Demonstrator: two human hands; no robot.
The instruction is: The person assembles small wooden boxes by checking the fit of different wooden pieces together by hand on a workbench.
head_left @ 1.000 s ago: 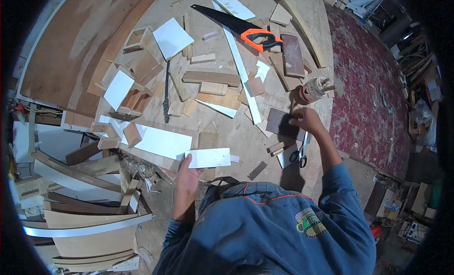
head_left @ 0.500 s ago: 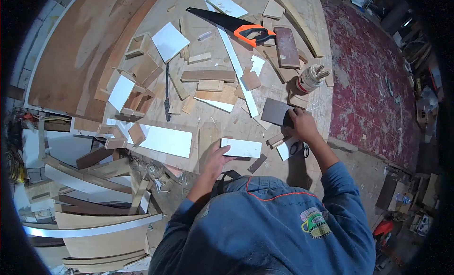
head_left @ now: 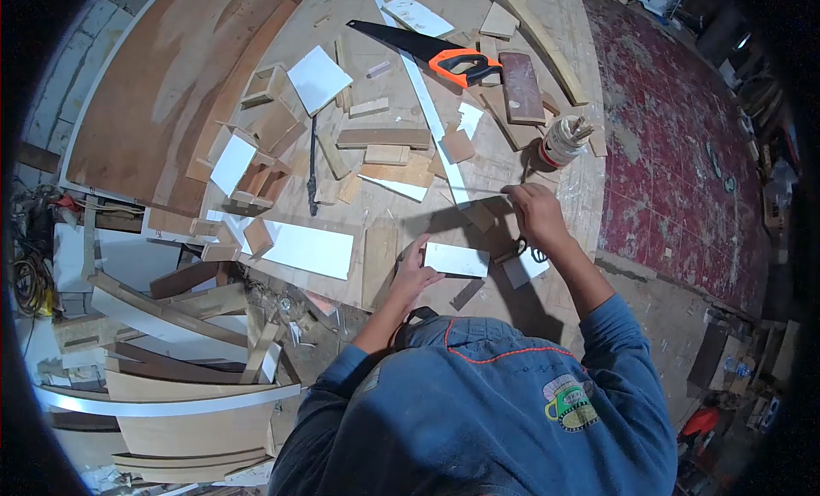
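Note:
At the left end of a white rectangular block [head_left: 458, 259], my left hand [head_left: 413, 276] has its thumb and fingers around the edges. The block lies on the worktable near my body. My right hand [head_left: 540, 216] is raised to its right, fingers pinched together on a board [head_left: 483, 189] that shows only as a thin edge-on line. Below that hand, black-handled scissors [head_left: 538, 254] lie on a white piece [head_left: 524, 270], partly covered. A small dark strip [head_left: 466, 294] rests just below the block.
A handsaw [head_left: 427, 52] with an orange handle lies farther back. A jar of glue-like material [head_left: 564, 142] with sticks stands at the right. Wood offcuts, small wooden boxes [head_left: 256, 176] and a long white panel [head_left: 312, 252] cover the left side.
My right hand has lifted the dark board and tipped it edge-on, casting a wide shadow. The white block and my left hand have shifted slightly right. The whole view has shifted a little.

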